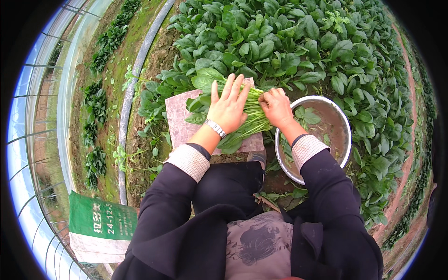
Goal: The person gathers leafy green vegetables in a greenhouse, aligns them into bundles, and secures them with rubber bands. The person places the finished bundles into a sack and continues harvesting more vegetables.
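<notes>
A bunch of spinach (254, 117) lies in front of me, its leaves toward the left and its pale green stems toward the right. My left hand (228, 101) rests palm down over the bunch with the fingers apart. The fingers of my right hand (277, 107) are closed on the stem ends. Beneath the bunch is a flat, pinkish, patterned board or sheet (180, 120), partly hidden by the leaves and my left arm. Close to my right forearm stands a round metal basin (347, 131), with loose leaves and dirt inside.
Growing spinach (266, 45) fills the bed ahead and to the right. A grey hose (131, 87) runs along the left, beside several piles of picked greens (95, 162). A green-and-white printed sack (101, 224) lies lower left, near the greenhouse's plastic wall (66, 105).
</notes>
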A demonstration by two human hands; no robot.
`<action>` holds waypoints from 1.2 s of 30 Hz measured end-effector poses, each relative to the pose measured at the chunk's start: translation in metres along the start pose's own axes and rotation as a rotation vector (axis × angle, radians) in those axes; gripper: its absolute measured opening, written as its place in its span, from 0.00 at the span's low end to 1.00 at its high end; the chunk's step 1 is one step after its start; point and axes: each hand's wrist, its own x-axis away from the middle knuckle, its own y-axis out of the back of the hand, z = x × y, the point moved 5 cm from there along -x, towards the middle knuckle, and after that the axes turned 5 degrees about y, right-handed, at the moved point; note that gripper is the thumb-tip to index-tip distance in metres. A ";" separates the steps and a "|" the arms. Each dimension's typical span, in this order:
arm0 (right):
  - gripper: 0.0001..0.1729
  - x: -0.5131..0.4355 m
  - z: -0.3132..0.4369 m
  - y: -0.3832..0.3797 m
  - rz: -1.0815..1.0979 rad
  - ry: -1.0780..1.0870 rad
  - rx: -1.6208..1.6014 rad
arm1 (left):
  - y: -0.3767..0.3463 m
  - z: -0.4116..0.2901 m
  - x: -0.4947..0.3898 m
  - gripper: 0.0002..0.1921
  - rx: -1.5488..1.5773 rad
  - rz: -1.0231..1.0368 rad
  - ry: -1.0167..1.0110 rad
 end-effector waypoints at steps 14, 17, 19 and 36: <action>0.17 -0.007 -0.017 -0.005 0.140 -0.316 0.039 | -0.057 0.011 0.011 0.61 0.031 0.229 0.068; 0.19 -0.006 -0.033 -0.007 0.213 -0.456 -0.048 | -0.054 0.011 0.009 0.62 0.032 0.225 0.065; 0.21 -0.009 -0.039 -0.007 0.307 -0.634 -0.009 | -0.055 0.011 0.008 0.62 0.048 0.227 0.064; 0.10 0.011 -0.070 -0.053 -0.014 -0.890 -0.478 | -0.053 0.012 0.000 0.59 0.023 0.261 0.092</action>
